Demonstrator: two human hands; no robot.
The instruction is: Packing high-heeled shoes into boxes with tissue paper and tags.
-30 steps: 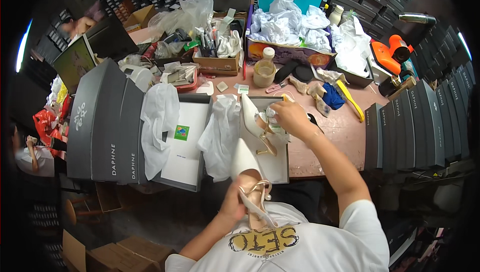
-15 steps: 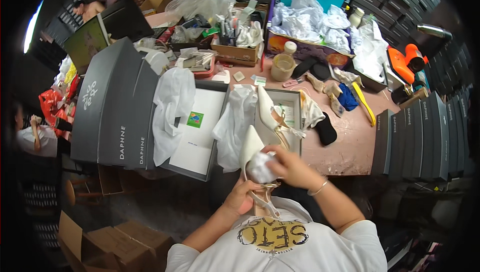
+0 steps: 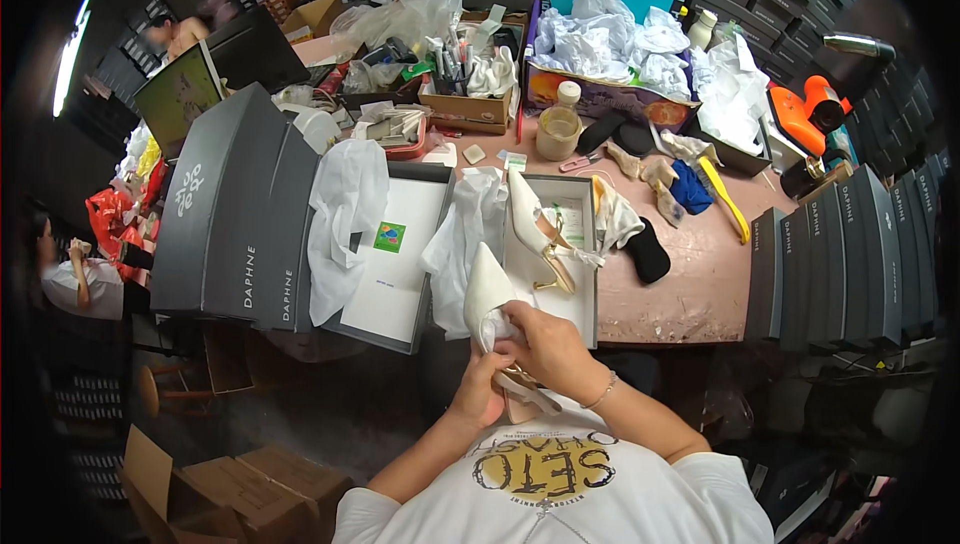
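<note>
A white pointed high-heeled shoe (image 3: 481, 282) is held in front of my chest, its toe directed away from me. My left hand (image 3: 478, 399) is closed around its rear part, near the straps. My right hand (image 3: 552, 352) has its fingers at the shoe's opening, pressing on a wad of white crumpled paper (image 3: 491, 328) that is mostly inside; the fingertips are partly hidden. The matching shoe (image 3: 529, 216) lies in an open grey shoebox (image 3: 591, 310), its gold heel pointing toward me. White tissue paper (image 3: 463, 256) drapes over that box's left side.
To the left lies a box lid (image 3: 412, 342) with a white card, beside closed dark shoeboxes (image 3: 226, 234). A crate of crumpled paper (image 3: 608, 90), a jar (image 3: 558, 134), a yellow-handled brush (image 3: 727, 206) and rags stand farther back. Shoeboxes (image 3: 838, 269) line the right.
The crumpled paper has gone from outside the shoe's opening to mostly inside it. My right hand has moved down and left, close to my left hand.
</note>
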